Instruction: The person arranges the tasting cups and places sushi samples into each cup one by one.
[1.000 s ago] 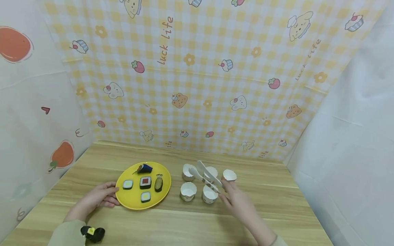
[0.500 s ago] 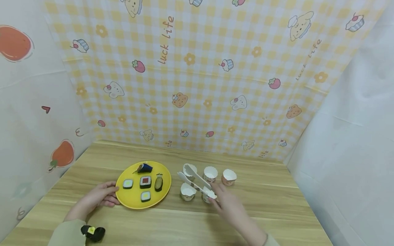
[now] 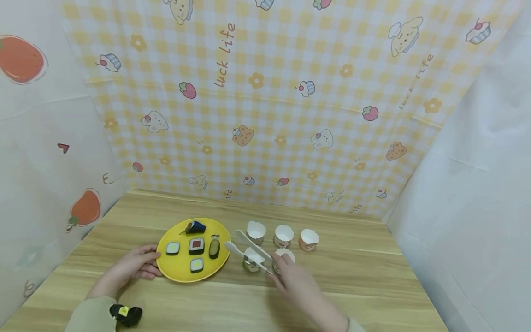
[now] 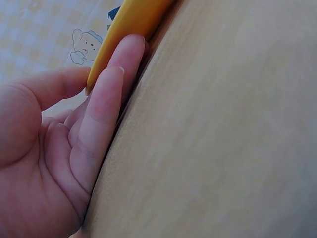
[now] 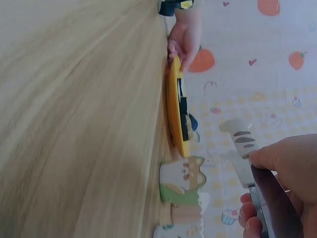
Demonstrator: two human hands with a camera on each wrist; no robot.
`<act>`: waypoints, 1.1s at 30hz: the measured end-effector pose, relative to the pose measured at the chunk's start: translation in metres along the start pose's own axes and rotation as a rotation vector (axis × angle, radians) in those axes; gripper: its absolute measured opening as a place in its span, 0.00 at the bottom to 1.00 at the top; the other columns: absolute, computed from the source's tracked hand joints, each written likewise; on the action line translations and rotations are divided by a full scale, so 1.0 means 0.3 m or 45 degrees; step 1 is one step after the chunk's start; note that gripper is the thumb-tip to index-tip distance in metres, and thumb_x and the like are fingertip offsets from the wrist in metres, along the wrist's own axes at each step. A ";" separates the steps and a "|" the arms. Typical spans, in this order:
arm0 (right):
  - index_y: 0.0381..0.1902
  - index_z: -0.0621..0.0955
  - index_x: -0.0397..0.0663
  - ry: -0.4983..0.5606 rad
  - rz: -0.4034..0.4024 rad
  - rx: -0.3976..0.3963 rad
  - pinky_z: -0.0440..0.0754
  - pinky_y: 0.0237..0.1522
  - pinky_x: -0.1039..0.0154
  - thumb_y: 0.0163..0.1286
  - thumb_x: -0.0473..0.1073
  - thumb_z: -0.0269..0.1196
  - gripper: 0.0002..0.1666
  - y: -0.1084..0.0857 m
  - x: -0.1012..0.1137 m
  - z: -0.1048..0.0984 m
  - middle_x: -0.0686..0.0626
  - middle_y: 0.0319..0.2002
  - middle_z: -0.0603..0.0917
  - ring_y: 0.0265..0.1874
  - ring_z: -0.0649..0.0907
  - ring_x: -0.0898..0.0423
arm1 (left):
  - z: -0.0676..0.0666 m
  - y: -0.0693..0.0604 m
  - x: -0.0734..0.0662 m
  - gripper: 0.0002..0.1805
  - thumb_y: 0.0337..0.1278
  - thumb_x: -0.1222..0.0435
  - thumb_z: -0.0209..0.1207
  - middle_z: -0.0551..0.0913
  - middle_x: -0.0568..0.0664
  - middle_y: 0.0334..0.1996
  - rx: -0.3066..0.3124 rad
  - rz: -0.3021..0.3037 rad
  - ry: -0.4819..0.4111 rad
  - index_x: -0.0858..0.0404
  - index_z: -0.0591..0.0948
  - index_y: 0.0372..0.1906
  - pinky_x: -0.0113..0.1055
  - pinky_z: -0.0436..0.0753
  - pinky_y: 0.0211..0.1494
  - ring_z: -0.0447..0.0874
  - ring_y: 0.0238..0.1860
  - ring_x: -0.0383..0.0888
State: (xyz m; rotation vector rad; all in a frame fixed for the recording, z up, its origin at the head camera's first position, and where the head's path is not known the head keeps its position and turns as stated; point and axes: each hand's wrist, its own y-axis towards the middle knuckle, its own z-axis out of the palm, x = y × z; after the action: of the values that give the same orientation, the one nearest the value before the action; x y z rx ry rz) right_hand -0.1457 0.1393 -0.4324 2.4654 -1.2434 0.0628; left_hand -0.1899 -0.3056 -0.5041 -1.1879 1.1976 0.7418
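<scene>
My left hand (image 3: 134, 266) pinches the left rim of a yellow plate (image 3: 179, 268), thumb above and fingers beneath in the left wrist view. On the plate lie several toy sushi pieces: a roll with a red centre (image 3: 197, 246), two small rolls with pale yellow centres, an oblong piece (image 3: 214, 247) and a dark blue cone-shaped hand roll (image 3: 195, 227). My right hand (image 3: 296, 280) grips tongs (image 5: 277, 206) with pale tips. Nothing sits between the parted tips, which hover near the plate's right edge, above a paper cup (image 3: 254, 263).
Several white-lined paper baking cups stand right of the plate, among them a back-left cup (image 3: 256, 232), a back-middle cup (image 3: 284, 236) and a pinkish cup (image 3: 309, 240). Patterned cloth (image 3: 257, 115) rises behind the wooden table (image 3: 199, 309). White sheets hang at both sides.
My right hand has moved left with the tongs, from over the cups toward the plate. My left hand and the plate stay put.
</scene>
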 end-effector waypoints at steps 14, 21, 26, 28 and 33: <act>0.57 0.75 0.36 -0.107 -0.046 -0.018 0.79 0.24 0.68 0.65 0.48 0.64 0.27 0.010 0.080 0.054 0.45 0.44 0.80 0.26 0.80 0.59 | 0.004 0.001 -0.002 0.35 0.72 0.64 0.46 0.83 0.55 0.29 -0.006 -0.006 0.001 0.88 0.45 0.65 0.38 0.85 0.33 0.86 0.30 0.49; 0.58 0.74 0.37 -0.068 -0.008 0.018 0.72 0.19 0.76 0.66 0.49 0.63 0.28 0.011 0.110 0.081 0.45 0.42 0.80 0.23 0.76 0.64 | 0.006 -0.002 -0.005 0.35 0.72 0.64 0.46 0.83 0.55 0.29 0.001 -0.004 -0.007 0.88 0.45 0.65 0.38 0.85 0.33 0.86 0.30 0.49; 0.57 0.74 0.37 -0.108 -0.008 -0.026 0.70 0.16 0.75 0.65 0.49 0.65 0.29 0.018 0.122 0.106 0.45 0.41 0.79 0.20 0.73 0.65 | 0.005 -0.002 -0.004 0.36 0.72 0.63 0.46 0.83 0.55 0.30 0.006 0.002 -0.007 0.88 0.45 0.64 0.38 0.85 0.33 0.86 0.30 0.49; 0.57 0.74 0.37 -0.122 -0.002 -0.046 0.70 0.15 0.75 0.64 0.48 0.66 0.29 0.022 0.126 0.118 0.45 0.40 0.78 0.19 0.72 0.65 | 0.004 -0.003 -0.003 0.36 0.72 0.63 0.46 0.84 0.56 0.30 0.014 0.008 -0.010 0.88 0.45 0.64 0.38 0.85 0.33 0.86 0.31 0.49; 0.55 0.75 0.39 -0.142 0.013 -0.082 0.67 0.14 0.74 0.63 0.49 0.67 0.28 0.028 0.140 0.133 0.47 0.38 0.77 0.17 0.71 0.65 | 0.003 -0.001 0.000 0.35 0.72 0.63 0.46 0.84 0.56 0.30 0.021 0.015 -0.018 0.88 0.45 0.64 0.37 0.85 0.33 0.86 0.31 0.49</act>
State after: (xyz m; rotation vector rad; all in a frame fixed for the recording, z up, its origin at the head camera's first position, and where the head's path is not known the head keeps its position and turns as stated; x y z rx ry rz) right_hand -0.1318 0.0885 -0.4581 2.4366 -1.2829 -0.1118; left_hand -0.1894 -0.3050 -0.5042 -1.1613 1.1977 0.7468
